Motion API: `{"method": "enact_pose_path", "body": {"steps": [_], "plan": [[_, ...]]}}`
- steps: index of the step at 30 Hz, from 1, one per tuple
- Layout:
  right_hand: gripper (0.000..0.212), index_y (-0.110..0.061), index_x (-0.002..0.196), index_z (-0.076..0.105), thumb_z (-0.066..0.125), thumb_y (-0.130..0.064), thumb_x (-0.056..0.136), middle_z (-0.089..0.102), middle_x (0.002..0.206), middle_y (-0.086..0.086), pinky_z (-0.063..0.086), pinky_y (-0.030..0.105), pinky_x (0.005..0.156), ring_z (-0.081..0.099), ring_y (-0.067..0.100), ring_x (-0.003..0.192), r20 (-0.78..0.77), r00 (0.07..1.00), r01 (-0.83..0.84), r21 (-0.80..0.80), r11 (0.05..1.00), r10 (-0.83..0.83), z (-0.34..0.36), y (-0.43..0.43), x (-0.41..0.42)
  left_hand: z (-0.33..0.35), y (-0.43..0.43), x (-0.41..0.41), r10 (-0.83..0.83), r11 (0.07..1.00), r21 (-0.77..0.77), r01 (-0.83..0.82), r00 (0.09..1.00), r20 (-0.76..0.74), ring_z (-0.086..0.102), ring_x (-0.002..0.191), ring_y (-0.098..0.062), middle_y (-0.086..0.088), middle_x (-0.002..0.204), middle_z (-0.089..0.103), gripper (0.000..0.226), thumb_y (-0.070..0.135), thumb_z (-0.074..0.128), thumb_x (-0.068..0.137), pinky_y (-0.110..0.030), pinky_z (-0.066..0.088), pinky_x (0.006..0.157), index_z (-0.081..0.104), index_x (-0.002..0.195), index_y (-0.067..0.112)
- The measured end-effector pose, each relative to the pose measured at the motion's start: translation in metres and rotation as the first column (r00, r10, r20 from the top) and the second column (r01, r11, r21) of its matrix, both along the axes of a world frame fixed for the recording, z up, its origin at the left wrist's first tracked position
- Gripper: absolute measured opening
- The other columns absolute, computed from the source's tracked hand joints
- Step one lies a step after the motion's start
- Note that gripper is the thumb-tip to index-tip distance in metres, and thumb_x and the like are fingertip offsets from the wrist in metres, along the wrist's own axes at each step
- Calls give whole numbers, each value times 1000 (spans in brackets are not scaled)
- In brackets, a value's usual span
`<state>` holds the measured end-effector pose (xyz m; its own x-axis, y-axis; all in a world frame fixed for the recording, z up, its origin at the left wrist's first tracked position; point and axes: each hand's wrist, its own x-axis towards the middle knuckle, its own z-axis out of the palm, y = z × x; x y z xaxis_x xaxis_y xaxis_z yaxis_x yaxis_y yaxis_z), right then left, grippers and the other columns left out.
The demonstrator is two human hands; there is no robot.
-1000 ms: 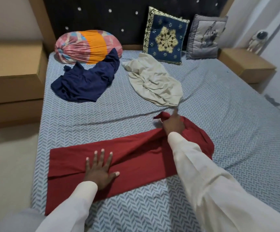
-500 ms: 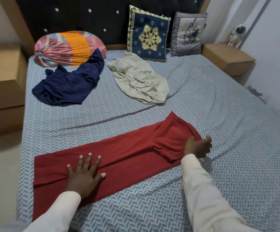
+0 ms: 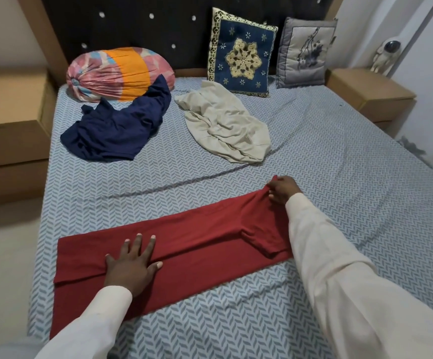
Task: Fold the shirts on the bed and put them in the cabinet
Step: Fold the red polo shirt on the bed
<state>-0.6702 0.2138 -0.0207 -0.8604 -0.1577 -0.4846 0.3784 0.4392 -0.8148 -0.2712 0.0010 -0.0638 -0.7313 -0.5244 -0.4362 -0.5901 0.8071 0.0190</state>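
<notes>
**Red shirt: fold pinned, end being squared**

I find the red shirt (image 3: 197, 237) lying as a long strip near the foot edge of the bed (image 3: 339, 177). My left grip (image 3: 132, 265) lies flat and spread on it, apparently pinning the fold against sliding. My right grip (image 3: 282, 189) pinches the strip's far right corner, seemingly to square it. Half a second ago it sat at that end's nearer side.

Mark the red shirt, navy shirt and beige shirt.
red shirt (image 3: 205, 237), head view, middle of the folded strip.
navy shirt (image 3: 116, 125), head view, centre of the crumpled fabric.
beige shirt (image 3: 223, 123), head view, centre of the crumpled fabric.
</notes>
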Motion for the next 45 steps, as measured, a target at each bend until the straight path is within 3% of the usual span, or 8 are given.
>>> {"method": "enact_pose_path", "body": {"steps": [5, 15, 19, 24, 29, 34, 39, 45], "plan": [[43, -22, 108, 42, 76, -10, 85, 56, 84, 5, 51, 23, 41, 56, 11, 54, 149, 981, -130, 36, 991, 123, 6, 13, 0, 0, -1, -1, -4, 1000, 1, 4, 1000, 20, -1, 150, -26, 2, 164, -6, 72, 69, 20, 94, -64, 21, 110, -11, 152, 42], [28, -12, 69, 54, 73, -20, 88, 53, 41, -1, 41, 13, 33, 46, 3, 28, 129, 992, -30, 122, 992, 15, 5, 14, -9, 2, 1, -1, -3, 1000, -10, 3, 1000, 29, -1, 150, -26, 2, 164, -7, 72, 69, 19, 94, -63, 21, 110, -12, 152, 41], [13, -12, 78, 58, 65, -10, 90, 61, 74, 7, 52, 21, 41, 61, 11, 45, 104, 992, 80, -47, 996, -75, 13, 13, -14, 2, 1, -2, -6, 1000, -15, 6, 999, 31, -1, 150, -26, 2, 164, -6, 71, 69, 19, 94, -63, 21, 110, -12, 152, 41], [23, -11, 67, 50, 60, 6, 78, 52, 65, 12, 57, 32, 44, 55, 21, 60, -3, 990, 140, -20, 990, -141, 0, 33, -8, 0, -2, 0, -8, 1000, -15, 9, 1000, 27, 0, 150, -26, 1, 164, -6, 71, 70, 18, 93, -61, 22, 108, -12, 152, 42], [35, -18, 96, 54, 65, -12, 64, 60, 93, 13, 53, 42, 87, 61, 31, 89, -254, 945, 273, 256, 927, -208, -26, 61, 14, 1, 0, 1, -23, 999, -34, 24, 999, 26, 0, 150, -26, 2, 164, -7, 71, 70, 15, 93, -60, 22, 106, -14, 151, 42], [41, -7, 115, 62, 55, -6, 74, 61, 108, 22, 45, 44, 89, 57, 41, 100, -713, 662, 214, 476, 853, 232, -28, 39, 53, -2, -2, 5, -28, 998, -55, 28, 1000, -9, 5, 150, -24, 3, 164, -2, 72, 74, 14, 90, -58, 25, 105, -10, 152, 44], [27, -14, 104, 67, 50, -27, 88, 64, 89, 10, 49, 39, 73, 58, 32, 81, -638, 305, -228, 671, 705, 707, -53, -11, 105, -8, -12, 6, 208, 977, -5, -213, 956, -209, 14, 148, -25, 1, 162, 19, 80, 80, 3, 83, -55, 23, 110, 15, 153, 43], [44, -11, 106, 67, 34, -33, 88, 62, 103, 15, 47, 42, 81, 57, 38, 94, -466, 444, -140, 808, 573, 765, -62, -3, 60, -28, -29, 24, 270, 961, -6, -276, 945, -187, -12, 150, -29, 0, 164, -6, 89, 84, -6, 73, -60, -7, 114, -9, 151, 43]]}}
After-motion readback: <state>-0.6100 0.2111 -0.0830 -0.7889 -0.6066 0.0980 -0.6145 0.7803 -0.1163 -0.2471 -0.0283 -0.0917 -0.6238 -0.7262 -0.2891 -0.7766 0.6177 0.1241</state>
